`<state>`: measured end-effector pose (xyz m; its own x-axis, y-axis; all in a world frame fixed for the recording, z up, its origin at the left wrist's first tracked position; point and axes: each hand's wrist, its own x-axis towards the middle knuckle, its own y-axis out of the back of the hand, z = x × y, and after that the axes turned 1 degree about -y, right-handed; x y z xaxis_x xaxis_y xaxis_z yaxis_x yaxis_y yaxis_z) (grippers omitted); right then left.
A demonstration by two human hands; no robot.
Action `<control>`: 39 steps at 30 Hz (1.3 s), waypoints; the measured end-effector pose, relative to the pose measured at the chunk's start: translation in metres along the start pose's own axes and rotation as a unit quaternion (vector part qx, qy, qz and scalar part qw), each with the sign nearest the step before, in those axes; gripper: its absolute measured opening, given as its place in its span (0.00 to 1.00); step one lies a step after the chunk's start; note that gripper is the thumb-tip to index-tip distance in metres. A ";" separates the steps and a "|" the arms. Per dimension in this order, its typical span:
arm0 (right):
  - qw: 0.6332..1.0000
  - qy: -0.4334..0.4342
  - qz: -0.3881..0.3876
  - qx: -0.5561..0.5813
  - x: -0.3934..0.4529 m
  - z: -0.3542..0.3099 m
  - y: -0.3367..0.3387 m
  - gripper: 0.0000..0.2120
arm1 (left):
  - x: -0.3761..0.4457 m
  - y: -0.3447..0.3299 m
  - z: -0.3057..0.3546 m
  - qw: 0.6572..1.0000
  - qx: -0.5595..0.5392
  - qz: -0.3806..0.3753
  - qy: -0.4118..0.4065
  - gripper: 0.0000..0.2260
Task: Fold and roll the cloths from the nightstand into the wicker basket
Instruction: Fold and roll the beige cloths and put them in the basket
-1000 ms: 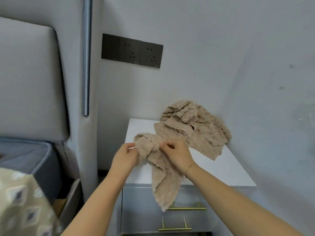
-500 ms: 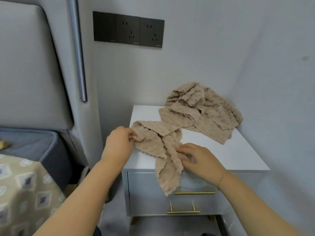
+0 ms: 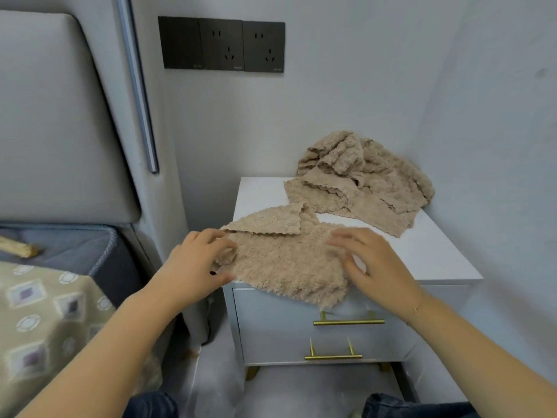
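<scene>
Nightstand (image 3: 437,260), white with two brass-handled drawers, stands in the corner beside a grey padded headboard (image 3: 60,116), and its top now carries one beige cloth (image 3: 286,260) opened out nearly flat where half a second ago the same piece lay bunched in a twisted strip hanging over the front edge. Its near edge still droops a little past the top drawer, and its far left corner is folded back on itself. Behind it, against the wall, the heap of remaining cloths (image 3: 361,182) sits crumpled just as it did a second ago, touching the spread cloth only at the back. The left hand (image 3: 193,263) grips the cloth's left edge, fingers curled round a gathered bit of fabric; the right hand (image 3: 370,260) rests on the right side with fingers spread and straight, blurred as if smoothing. Spreading appears done or nearly so, which would put the first fold next, once the turned corner is laid flat. No wicker basket shows in this view. A black triple socket panel (image 3: 223,45) hangs on the wall above.
</scene>
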<state>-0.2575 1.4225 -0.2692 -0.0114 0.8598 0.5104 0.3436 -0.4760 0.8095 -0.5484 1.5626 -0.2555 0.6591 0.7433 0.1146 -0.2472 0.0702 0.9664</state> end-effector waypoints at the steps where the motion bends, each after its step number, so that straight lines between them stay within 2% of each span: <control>1: 0.999 0.025 -0.039 0.012 -0.008 -0.007 0.000 0.17 | -0.003 -0.004 -0.003 1.000 -0.017 0.001 -0.019 0.23; 3: 0.990 0.069 -0.119 -0.022 -0.024 -0.011 -0.008 0.23 | -0.009 -0.013 -0.010 0.998 -0.045 -0.016 -0.042 0.27; 5: 0.975 0.098 -0.174 -0.096 -0.037 -0.004 -0.020 0.35 | -0.013 -0.021 -0.019 0.995 -0.074 -0.028 -0.058 0.31; 7: 0.964 0.103 -0.188 -0.154 -0.042 0.005 -0.030 0.44 | -0.014 -0.027 -0.025 0.993 -0.096 -0.015 -0.068 0.32; 9: 0.970 0.103 -0.151 -0.161 -0.041 0.012 -0.036 0.46 | -0.012 -0.030 -0.029 0.992 -0.105 0.006 -0.072 0.31; 11: 0.981 0.123 -0.084 -0.125 -0.038 0.016 -0.040 0.40 | -0.012 -0.031 -0.031 0.992 -0.096 0.026 -0.084 0.28; 13: 0.986 0.136 -0.040 -0.084 -0.034 0.017 -0.035 0.26 | -0.014 -0.030 -0.034 0.990 -0.063 0.054 -0.116 0.23; 15: 0.993 0.113 -0.021 -0.032 -0.030 0.015 -0.022 0.16 | -0.015 -0.023 -0.034 0.985 -0.059 0.080 -0.144 0.17; 18: 0.990 -0.063 0.009 0.128 -0.028 0.005 0.004 0.06 | -0.018 -0.006 -0.031 0.985 -0.104 0.052 -0.127 0.18; 20: 0.957 -0.167 0.024 0.236 -0.027 0.003 0.018 0.07 | -0.020 0.005 -0.024 0.982 -0.147 0.014 -0.121 0.18; 24: 0.936 -0.191 0.003 0.296 -0.020 0.003 0.031 0.09 | -0.014 0.011 0.005 0.971 -0.209 -0.021 -0.114 0.13; 28: 0.925 -0.199 -0.043 0.321 -0.015 0.001 0.030 0.07 | 0.004 -0.008 0.042 0.976 -0.138 -0.060 -0.157 0.16; 31: 0.921 -0.206 -0.095 0.316 -0.014 0.004 0.027 0.05 | 0.020 -0.023 0.046 0.979 -0.038 -0.085 -0.181 0.29; 33: 0.919 -0.211 -0.112 0.314 -0.014 0.006 0.026 0.05 | 0.033 -0.029 0.038 0.985 -0.006 -0.077 -0.156 0.32; 36: 0.917 -0.216 -0.114 0.316 -0.014 0.009 0.025 0.04 | 0.046 -0.030 0.030 0.992 -0.052 -0.056 -0.097 0.24; 39: 0.915 -0.217 -0.117 0.318 -0.014 0.010 0.026 0.06 | 0.052 -0.025 0.022 0.994 -0.102 -0.038 -0.010 0.21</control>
<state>-0.2393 1.3999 -0.2588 0.1716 0.9827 0.0694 0.8583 -0.1837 0.4791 -0.4929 1.5850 -0.2686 0.6945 0.7178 0.0493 -0.3334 0.2603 0.9062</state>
